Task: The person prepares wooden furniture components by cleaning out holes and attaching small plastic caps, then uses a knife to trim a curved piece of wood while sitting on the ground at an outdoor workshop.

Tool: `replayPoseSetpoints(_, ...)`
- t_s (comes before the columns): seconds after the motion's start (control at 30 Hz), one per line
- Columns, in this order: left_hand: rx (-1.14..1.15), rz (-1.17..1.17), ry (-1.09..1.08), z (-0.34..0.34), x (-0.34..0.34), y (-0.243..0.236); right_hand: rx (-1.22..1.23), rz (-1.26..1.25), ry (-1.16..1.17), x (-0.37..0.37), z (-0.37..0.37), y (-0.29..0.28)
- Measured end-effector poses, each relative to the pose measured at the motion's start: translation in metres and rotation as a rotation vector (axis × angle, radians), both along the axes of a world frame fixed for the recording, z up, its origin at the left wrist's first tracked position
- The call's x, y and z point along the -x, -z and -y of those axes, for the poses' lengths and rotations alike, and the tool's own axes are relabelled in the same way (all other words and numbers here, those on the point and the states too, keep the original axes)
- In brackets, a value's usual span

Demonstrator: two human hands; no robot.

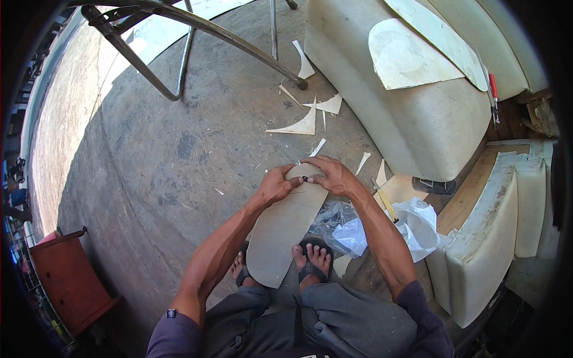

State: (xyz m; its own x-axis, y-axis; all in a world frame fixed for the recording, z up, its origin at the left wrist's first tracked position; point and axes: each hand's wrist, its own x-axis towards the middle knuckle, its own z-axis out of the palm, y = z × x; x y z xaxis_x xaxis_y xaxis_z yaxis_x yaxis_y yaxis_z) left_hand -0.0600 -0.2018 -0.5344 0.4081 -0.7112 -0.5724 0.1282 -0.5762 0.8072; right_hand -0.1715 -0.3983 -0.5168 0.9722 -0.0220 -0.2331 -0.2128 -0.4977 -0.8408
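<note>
A long beige sheet [279, 232] with rounded ends, looking like stiff board, slants between my feet, its near end low by my sandals. My left hand [278, 184] grips the left side of its far end, fingers curled over the edge and thumb on top. My right hand [332, 176] holds the right side of that end in the same way. A tiny dark object [305, 178] shows between my two thumbs; its kind is too small to make out. A yellow-handled cutter knife [387, 203] lies just right of my right forearm.
Pale offcuts [303, 124] litter the floor ahead. Clear plastic [332, 216] and a white plastic bag [416, 222] lie at right. Cream padded seats [388, 122] bear rounded cut sheets [406, 56] and a red-handled tool [493, 89]. Metal chair legs [179, 71] stand far left; a red stool [68, 280], near left.
</note>
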Motion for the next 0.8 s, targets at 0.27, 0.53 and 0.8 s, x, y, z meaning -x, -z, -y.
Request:
replayPoseSetpoints(0.27,-0.009,0.045,-0.027,-0.003,0.000,0.001,0.032,0.019,0.030,-0.003,-0.006,0.009)
replayPoseSetpoints(0.53,-0.030,0.008,0.008,-0.001,-0.001,-0.011,0.026,-0.043,0.038,-0.006,-0.005,0.002)
replayPoseSetpoints(0.8,-0.021,0.009,0.027,0.001,-0.003,-0.012,-0.010,-0.090,0.036,-0.007,0.000,-0.003)
